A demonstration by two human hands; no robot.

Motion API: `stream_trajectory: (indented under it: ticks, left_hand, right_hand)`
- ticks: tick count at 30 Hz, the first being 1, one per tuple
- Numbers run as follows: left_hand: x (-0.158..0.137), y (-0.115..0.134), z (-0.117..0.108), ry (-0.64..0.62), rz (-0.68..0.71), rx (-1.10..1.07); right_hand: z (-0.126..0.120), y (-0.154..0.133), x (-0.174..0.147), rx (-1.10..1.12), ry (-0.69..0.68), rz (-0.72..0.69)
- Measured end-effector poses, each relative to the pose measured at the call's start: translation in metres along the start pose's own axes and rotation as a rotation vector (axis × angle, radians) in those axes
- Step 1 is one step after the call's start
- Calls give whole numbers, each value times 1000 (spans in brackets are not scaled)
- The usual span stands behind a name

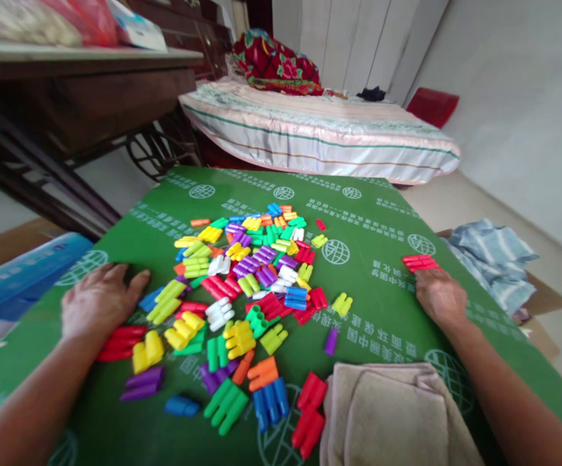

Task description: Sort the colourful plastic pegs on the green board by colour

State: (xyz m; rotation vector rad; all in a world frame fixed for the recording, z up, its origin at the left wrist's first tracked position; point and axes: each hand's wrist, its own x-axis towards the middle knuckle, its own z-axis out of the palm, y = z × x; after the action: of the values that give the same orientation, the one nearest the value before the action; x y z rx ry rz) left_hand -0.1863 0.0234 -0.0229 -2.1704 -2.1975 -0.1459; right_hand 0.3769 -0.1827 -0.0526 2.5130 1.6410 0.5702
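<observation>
My left hand [100,299] rests palm down on the green board [359,213], fingers loosely apart, with nothing seen in it. It lies beside the pile, close to a red bullet-shaped building block [122,343] and a blue one [151,299]. Over at the board's right side, my right hand [440,296] has its fingers closed at the near end of a red building block [420,262], which lies low at the board. Between the hands spreads a loose heap of multicoloured plastic blocks, among them a purple block [249,265] and a yellow block [239,339].
A folded beige cloth [392,414] lies at the board's near edge. To the left stands a sewing-machine table [87,65] with bags on top. A bed [320,129] is behind the board, and a blue checked cloth [492,259] sits in a carton at the right.
</observation>
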Motion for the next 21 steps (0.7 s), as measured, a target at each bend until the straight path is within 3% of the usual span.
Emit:
stream_trajectory:
  ticks: [7,10,13,17,21]
  left_hand:
    - [-12,13,-6,-5,-36,-7]
    - [-13,12,-4,6,-37,-31]
    - [-14,12,-4,24,-39,-43]
    - [-17,14,-4,31,-35,-45]
    - [-17,14,-3,40,-34,-46]
  right_hand:
    - [-13,-11,-20,60,109,-128]
    - [-34,-38,-32,258,195,-258]
    - [-63,-78,-43,479,197,-449]
    - [-102,-125,-57,654,76,-707]
    - [-132,-145,-69,668,-157,-873]
